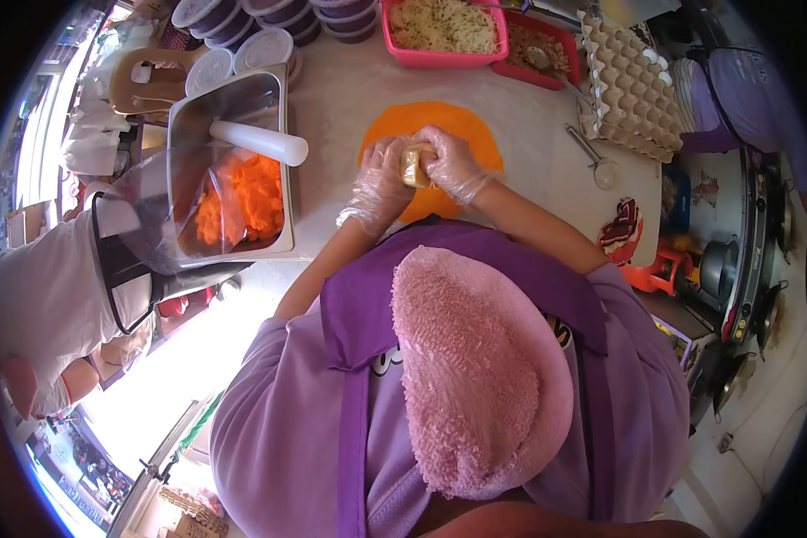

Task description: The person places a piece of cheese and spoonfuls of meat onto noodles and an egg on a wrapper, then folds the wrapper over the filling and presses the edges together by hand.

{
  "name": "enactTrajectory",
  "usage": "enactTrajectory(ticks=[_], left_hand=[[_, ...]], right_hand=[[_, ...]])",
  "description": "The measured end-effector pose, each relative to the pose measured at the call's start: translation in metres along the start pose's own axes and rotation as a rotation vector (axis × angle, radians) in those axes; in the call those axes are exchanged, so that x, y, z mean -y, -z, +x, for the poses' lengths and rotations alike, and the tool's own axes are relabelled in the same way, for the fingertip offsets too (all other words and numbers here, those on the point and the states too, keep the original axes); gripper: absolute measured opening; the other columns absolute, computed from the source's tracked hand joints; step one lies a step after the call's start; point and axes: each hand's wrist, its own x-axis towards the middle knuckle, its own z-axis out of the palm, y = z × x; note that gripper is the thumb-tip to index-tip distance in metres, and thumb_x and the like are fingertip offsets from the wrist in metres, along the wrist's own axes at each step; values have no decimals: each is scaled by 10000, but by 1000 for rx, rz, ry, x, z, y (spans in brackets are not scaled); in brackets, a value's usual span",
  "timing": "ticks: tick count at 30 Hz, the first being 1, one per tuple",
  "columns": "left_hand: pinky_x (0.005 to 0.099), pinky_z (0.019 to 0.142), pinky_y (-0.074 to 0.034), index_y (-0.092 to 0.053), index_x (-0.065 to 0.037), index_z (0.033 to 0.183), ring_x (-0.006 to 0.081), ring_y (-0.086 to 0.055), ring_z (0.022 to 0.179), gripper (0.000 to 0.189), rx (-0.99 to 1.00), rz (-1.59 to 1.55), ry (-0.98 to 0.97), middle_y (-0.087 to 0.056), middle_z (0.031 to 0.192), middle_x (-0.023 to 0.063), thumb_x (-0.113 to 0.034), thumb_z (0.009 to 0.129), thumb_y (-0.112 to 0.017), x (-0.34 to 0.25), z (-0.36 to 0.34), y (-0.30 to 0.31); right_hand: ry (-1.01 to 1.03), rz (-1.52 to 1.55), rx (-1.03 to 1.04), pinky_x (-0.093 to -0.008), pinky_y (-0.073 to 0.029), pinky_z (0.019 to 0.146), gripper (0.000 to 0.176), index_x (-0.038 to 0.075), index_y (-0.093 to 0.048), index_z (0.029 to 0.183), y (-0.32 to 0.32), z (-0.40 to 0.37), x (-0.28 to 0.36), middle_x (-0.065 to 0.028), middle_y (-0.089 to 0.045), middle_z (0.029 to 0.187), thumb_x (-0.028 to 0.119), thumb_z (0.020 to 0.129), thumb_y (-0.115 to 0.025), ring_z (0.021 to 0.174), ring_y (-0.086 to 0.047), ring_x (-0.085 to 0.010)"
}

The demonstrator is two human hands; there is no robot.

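Note:
Both my hands wear clear plastic gloves and meet over a flat orange dough round (432,125) lying on the white counter (341,108). My left hand (379,177) cups a small tan lump of filling (413,167) from the left. My right hand (452,163) presses on the same lump from the right. The lump sits between my fingers just above the near edge of the round.
A metal tray (233,170) at left holds orange dough (242,202) and a white rolling pin (258,142). Pink tubs of noodles (443,29) and filling (540,49), an egg carton (628,85), stacked lidded containers (242,18) and a small strainer (601,166) stand behind. Another person in purple (744,90) is at right.

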Motion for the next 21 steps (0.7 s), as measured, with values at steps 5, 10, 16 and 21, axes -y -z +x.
enactTrajectory(ticks=[5,10,16,21], left_hand=[[453,867,-449,-511,-22,1134,372,-532,1026,456,26,65,40,-552,1111,191,-102,725,-695,-1,-2,-4],[469,885,-446,-503,-20,1156,381,-529,1042,480,58,59,83,-554,1114,205,-109,724,-690,2,-6,-8],[469,899,-428,-482,-36,1183,414,-500,1048,533,79,4,398,-537,1139,198,-95,696,-692,22,-17,-4],[430,866,-471,-516,-27,1149,383,-558,1016,486,11,7,405,-565,1092,208,-120,716,-718,28,-22,0]], right_hand=[[81,-160,-14,-379,-489,745,189,23,-591,987,5,4,-8,-182,-637,922,78,806,-603,849,-622,-336],[246,-265,94,-375,-494,772,222,23,-608,1009,14,15,-27,-186,-636,962,82,795,-602,871,-619,-337],[160,-257,-122,-336,-467,864,232,33,-619,1052,46,26,-45,-147,-585,1105,61,825,-579,978,-580,-276],[115,-258,11,-328,-462,862,209,48,-627,1031,46,25,-43,-112,-540,1010,88,826,-619,904,-556,-251]])
